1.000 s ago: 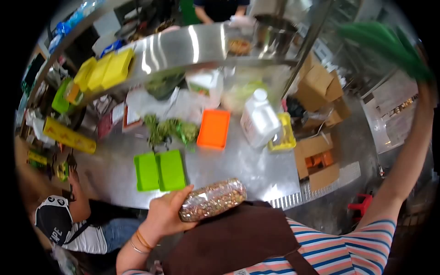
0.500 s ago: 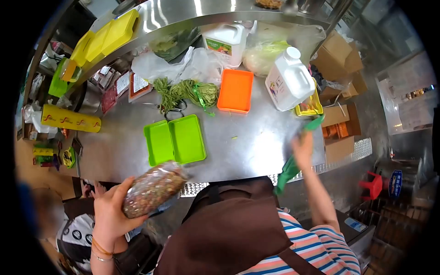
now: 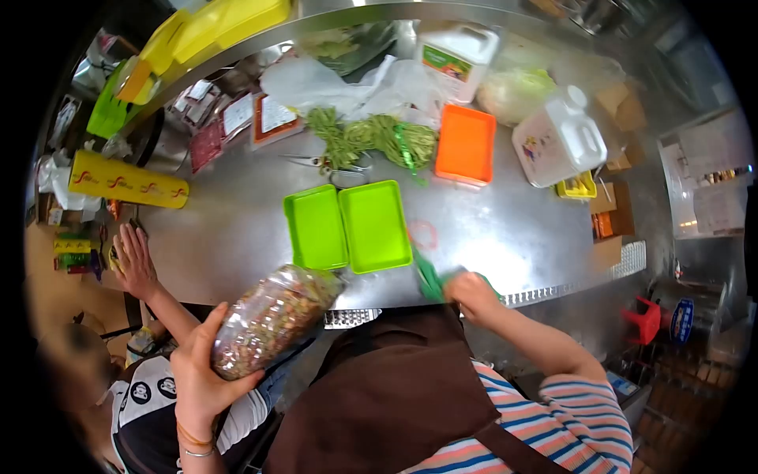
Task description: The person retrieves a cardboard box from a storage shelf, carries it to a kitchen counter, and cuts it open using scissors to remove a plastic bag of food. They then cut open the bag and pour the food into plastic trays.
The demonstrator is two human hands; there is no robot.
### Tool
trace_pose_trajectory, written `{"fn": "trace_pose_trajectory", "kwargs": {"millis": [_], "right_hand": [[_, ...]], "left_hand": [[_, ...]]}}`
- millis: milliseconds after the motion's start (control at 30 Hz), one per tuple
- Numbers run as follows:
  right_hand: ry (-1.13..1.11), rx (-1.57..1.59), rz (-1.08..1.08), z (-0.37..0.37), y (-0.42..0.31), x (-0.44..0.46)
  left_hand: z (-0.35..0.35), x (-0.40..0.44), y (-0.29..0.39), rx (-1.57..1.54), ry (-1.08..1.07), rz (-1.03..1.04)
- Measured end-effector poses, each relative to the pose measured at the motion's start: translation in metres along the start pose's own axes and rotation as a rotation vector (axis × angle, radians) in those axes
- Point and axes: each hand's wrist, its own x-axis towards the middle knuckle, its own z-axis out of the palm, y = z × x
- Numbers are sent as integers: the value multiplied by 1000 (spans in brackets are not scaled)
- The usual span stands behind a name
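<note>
My left hand (image 3: 199,371) grips a clear bag of mixed brown and green bits (image 3: 272,320) over the table's front edge. In my right hand (image 3: 472,295) is a green cloth (image 3: 429,278), held low over the metal table (image 3: 513,229) near its edge. An open lime-green box (image 3: 376,227) lies between the two hands, its two halves side by side. Behind the box are bundles of green stalks (image 3: 391,142) with a green tie, and scissors (image 3: 347,178). An orange tray (image 3: 465,145) sits to their right.
A white jug (image 3: 557,142) stands at the right by a small yellow basket (image 3: 577,186); another jug (image 3: 458,57) is at the back. A yellow roll (image 3: 130,180) lies at the left. A person (image 3: 150,395) sits at the left, one hand (image 3: 136,265) at the table edge.
My right hand has swung down from the upper right with the green cloth and moved left along the table. My left hand still holds the bag. The other person's hand has reached to the table.
</note>
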Motion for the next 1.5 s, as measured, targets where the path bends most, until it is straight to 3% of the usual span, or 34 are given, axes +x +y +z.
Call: {"fn": "trace_pose_trajectory", "kwargs": {"millis": [67, 133, 167, 233, 300, 367, 433, 533, 633, 733, 800, 867, 933, 1000, 1133, 1267, 1333, 1367, 1433, 1500], "right_hand": [[-173, 56, 54, -27, -22, -29], [7, 337, 448, -48, -34, -41], [269, 419, 491, -53, -26, -36], [643, 206, 435, -61, -9, -9], [496, 128, 321, -47, 4, 37], [201, 231, 552, -26, 5, 81], [-8, 149, 493, -18, -14, 128], [-35, 73, 392, 20, -25, 166], [-151, 113, 457, 46, -53, 211], [37, 375, 377, 60, -57, 230], [61, 568, 150, 38, -52, 220], [203, 524, 200, -27, -57, 177], [422, 141, 83, -53, -20, 127], [201, -215, 206, -61, -8, 93], [-126, -409, 41, -4, -24, 120], [-82, -277, -102, 77, -74, 225], [-164, -279, -307, 111, -110, 259], [-272, -226, -366, 125, -131, 268], [-172, -216, -659, 165, -149, 262], [-194, -166, -726, 180, -142, 254]], "left_hand": [[-3, -2, 5, 40, -2, 24], [-3, -4, 9, 83, 3, 110], [-5, -6, 12, 102, -9, 142], [-10, -11, 19, 137, -54, 162], [-11, -16, 28, 132, -107, 111], [-11, -25, 37, 149, -123, 64], [-9, -33, 44, 149, -122, -5], [2, -50, 48, 130, -121, -111], [11, -63, 53, 140, -131, -190], [16, -68, 57, 126, -116, -227], [20, -72, 57, 110, -104, -247], [28, -79, 54, 86, -85, -266], [39, -86, 47, 53, -43, -288], [45, -88, 47, 39, -61, -354], [60, -103, 42, 39, -53, -399], [59, -124, 56, 66, -29, -510], [57, -136, 59, 64, -29, -588], [57, -141, 60, 82, -13, -608], [55, -153, 60, 73, -40, -605], [45, -155, 62, 90, -55, -613]]}}
